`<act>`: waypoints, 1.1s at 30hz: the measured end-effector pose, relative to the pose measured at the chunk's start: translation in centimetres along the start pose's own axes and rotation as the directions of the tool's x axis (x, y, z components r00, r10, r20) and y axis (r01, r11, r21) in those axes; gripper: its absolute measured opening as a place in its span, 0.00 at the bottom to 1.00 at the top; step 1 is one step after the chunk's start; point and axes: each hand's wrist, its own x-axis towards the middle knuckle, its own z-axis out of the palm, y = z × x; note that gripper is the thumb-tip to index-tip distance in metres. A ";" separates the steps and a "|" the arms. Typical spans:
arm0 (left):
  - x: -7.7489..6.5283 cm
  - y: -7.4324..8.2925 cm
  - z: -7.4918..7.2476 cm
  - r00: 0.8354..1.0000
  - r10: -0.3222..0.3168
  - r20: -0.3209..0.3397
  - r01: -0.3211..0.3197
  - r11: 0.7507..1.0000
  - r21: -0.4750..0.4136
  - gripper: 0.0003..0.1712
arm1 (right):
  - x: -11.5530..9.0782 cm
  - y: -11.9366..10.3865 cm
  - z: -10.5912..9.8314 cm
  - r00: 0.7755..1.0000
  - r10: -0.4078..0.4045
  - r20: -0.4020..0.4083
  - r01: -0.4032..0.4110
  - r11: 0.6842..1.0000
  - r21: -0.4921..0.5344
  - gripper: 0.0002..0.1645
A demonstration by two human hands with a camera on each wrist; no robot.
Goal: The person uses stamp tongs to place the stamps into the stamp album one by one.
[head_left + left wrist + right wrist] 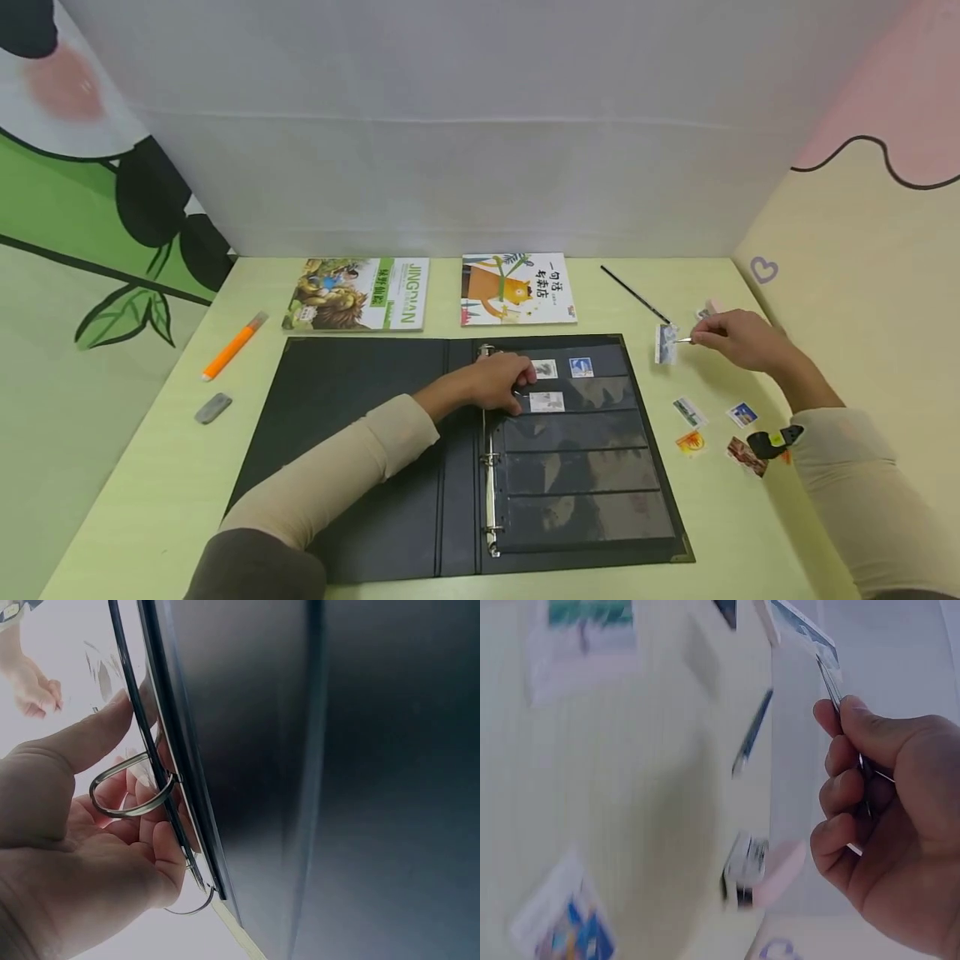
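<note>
My right hand (pixel 742 340) pinches a pair of slim metal tweezers (pixel 831 681) between thumb and fingers. At their tips is a stamp (pixel 665 344) with a clear margin, above the table right of the album. My left hand (pixel 498 383) rests with bent fingers and thumb at the binder-ring side of the black album page (pixel 577 475). Its fingertips lie by the upper pockets; I cannot tell whether they grip the film. Two stamps sit in the top row, a grey one and a blue stamp (pixel 581 367). A pale stamp (pixel 547 402) lies in the second row.
Several loose stamps, including an orange stamp (pixel 691 442), lie at right. Behind the album are a green-titled book (pixel 360 293), a bear-cover book (pixel 517 288) and a thin black stick (pixel 633 293). An orange pen (pixel 234 347) and grey eraser (pixel 213 408) lie at left.
</note>
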 end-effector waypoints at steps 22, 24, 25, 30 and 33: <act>-0.1 0.5 -0.2 0.999 -0.036 0.005 0.036 0.999 0.021 0.26 | 8.5 -7.8 4.5 0.882 -0.349 0.316 0.390 0.918 -0.075 0.07; -0.1 0.5 -0.2 0.999 -0.039 0.004 0.039 0.999 0.023 0.26 | 8.7 -8.4 4.5 0.863 -0.361 0.354 0.425 0.897 -0.120 0.07; -0.1 0.5 -0.2 0.999 -0.040 0.005 0.039 0.999 0.023 0.26 | 8.7 -8.6 4.5 0.856 -0.363 0.369 0.438 0.888 -0.143 0.08; 0.0 0.5 -0.2 0.999 -0.039 0.006 0.039 0.999 0.018 0.26 | 8.7 -9.5 4.5 0.832 -0.366 0.417 0.475 0.858 -0.196 0.09; 0.0 0.5 -0.2 0.999 -0.043 0.012 0.043 0.999 0.019 0.26 | 8.7 -10.0 4.6 0.828 -0.341 0.446 0.455 0.873 -0.177 0.09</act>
